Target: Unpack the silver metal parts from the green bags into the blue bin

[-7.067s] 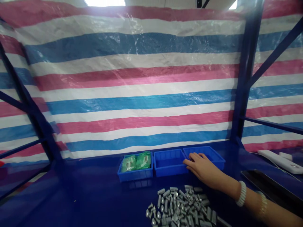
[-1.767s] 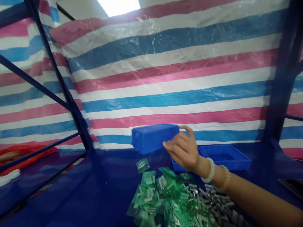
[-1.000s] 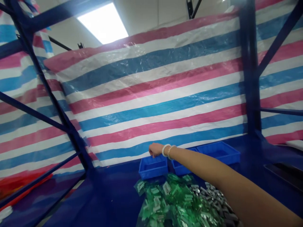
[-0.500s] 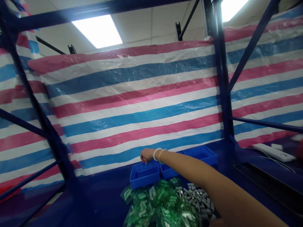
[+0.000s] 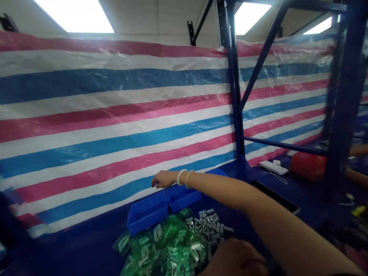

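My right hand (image 5: 164, 179), with two beaded bracelets on its wrist, hangs above the far rims of two blue bins. Its fingers bend loosely downward, a little apart, and nothing shows in them. Below it are the left blue bin (image 5: 148, 212) and the middle blue bin (image 5: 184, 198); a third blue bin (image 5: 217, 172) is partly behind my forearm. My left hand (image 5: 235, 257) is dark and blurred at the bottom edge, beside a pile of small grey metal parts (image 5: 211, 227). Its fingers are hard to make out. Green-tinted plastic packets (image 5: 172, 245) lie heaped in front of the bins.
Blue rack posts (image 5: 234, 84) rise behind the dark blue table. A striped plastic sheet (image 5: 115, 142) hangs along the back. At right lie a black flat tray (image 5: 276, 196), a white power strip (image 5: 273, 167) and a red bag (image 5: 307, 166); another person's arm (image 5: 358, 177) shows beyond.
The view has swung right. My right hand has lifted slightly and shifted right relative to the left bin. My left hand shows more fully by the metal parts.
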Motion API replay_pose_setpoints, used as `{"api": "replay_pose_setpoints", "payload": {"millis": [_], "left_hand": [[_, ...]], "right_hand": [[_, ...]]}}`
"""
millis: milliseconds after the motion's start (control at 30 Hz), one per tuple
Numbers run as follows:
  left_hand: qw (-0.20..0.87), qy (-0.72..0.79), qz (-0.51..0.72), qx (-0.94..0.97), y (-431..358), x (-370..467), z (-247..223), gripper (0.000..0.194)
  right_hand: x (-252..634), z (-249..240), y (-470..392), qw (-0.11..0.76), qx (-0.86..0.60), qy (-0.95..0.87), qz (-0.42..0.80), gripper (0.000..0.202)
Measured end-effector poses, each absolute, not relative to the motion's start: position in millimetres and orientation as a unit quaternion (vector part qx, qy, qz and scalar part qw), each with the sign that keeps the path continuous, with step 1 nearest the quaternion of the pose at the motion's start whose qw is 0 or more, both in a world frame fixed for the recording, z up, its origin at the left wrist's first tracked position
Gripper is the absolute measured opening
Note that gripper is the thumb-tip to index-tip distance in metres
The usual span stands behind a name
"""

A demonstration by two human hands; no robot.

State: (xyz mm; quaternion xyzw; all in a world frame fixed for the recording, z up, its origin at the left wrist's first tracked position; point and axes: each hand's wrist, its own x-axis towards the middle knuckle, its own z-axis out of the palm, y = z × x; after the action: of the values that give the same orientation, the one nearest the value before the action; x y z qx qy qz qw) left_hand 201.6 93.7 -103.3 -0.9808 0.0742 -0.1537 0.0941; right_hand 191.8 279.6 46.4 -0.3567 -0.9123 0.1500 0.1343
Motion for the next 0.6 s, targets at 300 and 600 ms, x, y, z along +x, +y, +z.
{"api": "replay_pose_setpoints", "payload": {"millis": [300, 600], "left_hand": [[0.09, 0.148, -0.178, -0.969, 91, 193, -122, 0.014], [0.002, 0.14, -0.169, -0.976, 98, 197, -151, 0.022]], "right_hand": [[362, -34, 97, 0.326, -0.4, -0.844, 0.146, 0.044], [325, -90, 104, 0.127, -0.394, -0.901, 0.127, 0.11]]}}
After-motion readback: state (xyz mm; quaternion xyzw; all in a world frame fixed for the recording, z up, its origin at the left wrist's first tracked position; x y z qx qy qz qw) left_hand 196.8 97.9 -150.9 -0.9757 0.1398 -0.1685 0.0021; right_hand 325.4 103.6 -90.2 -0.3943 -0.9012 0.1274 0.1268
